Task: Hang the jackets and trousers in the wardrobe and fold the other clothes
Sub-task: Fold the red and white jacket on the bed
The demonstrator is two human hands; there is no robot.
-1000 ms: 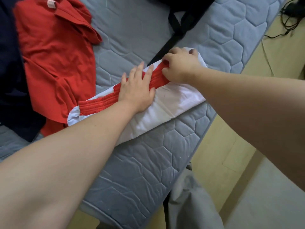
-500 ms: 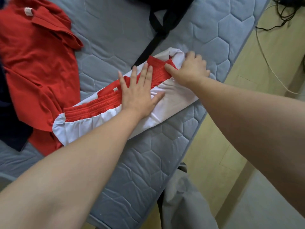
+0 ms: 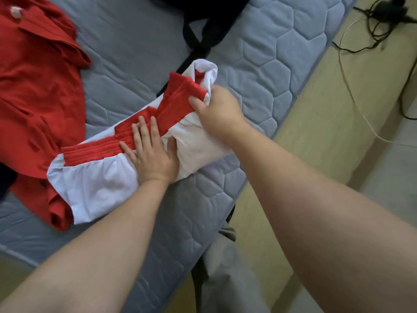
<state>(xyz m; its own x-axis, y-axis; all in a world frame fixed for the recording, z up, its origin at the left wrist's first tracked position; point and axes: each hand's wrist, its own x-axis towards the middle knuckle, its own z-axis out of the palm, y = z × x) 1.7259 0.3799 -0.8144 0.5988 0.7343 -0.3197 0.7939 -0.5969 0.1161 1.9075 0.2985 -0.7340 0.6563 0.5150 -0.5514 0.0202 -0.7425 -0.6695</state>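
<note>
- A red shirt point(image 3: 38, 98) lies crumpled in the upper left of the frame, flat on the grey quilted mattress point(image 3: 270, 64).
- The shorts point(image 3: 97, 184) (white with a red waistband) stretch from lower left toward the centre of the frame. Their left end overlaps the edge of the red shirt.
- The left hand point(image 3: 151, 154) rests flat on the middle of the shorts, at the centre of the frame. Its fingers are straight and close together over the red band, and the thumb is spread out to the right on the white cloth.
- The right hand point(image 3: 216, 109), just right of centre, grips the right end of the shorts. The thumb presses on the red band and the fingers curl round the bunched white cloth, which is raised off the mattress.
- A black bag point(image 3: 209, 26) with straps sits at the top centre, on the mattress.
- Dark cables point(image 3: 383, 26) lie tangled on the pale floor point(image 3: 338, 109) in the upper right.
</note>
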